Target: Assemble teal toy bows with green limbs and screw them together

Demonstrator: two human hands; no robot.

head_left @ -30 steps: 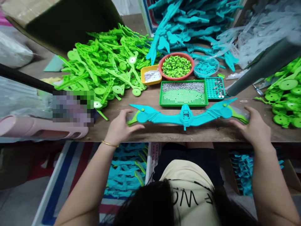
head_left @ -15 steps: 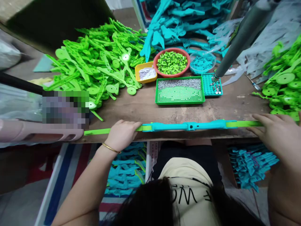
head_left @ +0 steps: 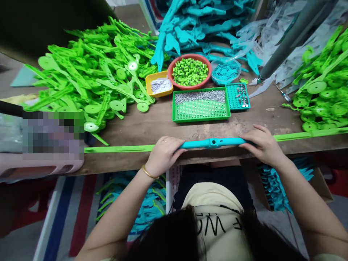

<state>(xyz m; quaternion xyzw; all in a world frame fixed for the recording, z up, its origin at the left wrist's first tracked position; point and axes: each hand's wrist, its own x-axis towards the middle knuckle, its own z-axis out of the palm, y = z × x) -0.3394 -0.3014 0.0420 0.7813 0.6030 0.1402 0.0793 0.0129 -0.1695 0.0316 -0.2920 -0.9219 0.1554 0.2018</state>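
Note:
A long plastic bar with a blue middle section (head_left: 213, 143) and slim green arms lies along the front edge of the wooden table. A dark round hole shows at its centre. My left hand (head_left: 164, 152) is closed around the left end of the blue section, where the green arm (head_left: 119, 149) joins it. At the opposite end, my right hand (head_left: 262, 145) grips the blue section, thumb toward me. From there the right green arm (head_left: 307, 135) runs out past the picture's edge. Both joints are mostly hidden under my fingers.
Behind the bar stand a green tray (head_left: 201, 116) of small metal pins, a blue pegged tray (head_left: 231, 98), a red bowl (head_left: 171, 74), a yellow dish (head_left: 163, 95) and a clear tub (head_left: 239, 74). Green parts (head_left: 103, 69) heap at left. A grey post (head_left: 285, 47) rises at right.
Both hands have moved inward along the bar, from the green arms to the ends of the blue section. The right green arm now shows stretched out beyond my right hand.

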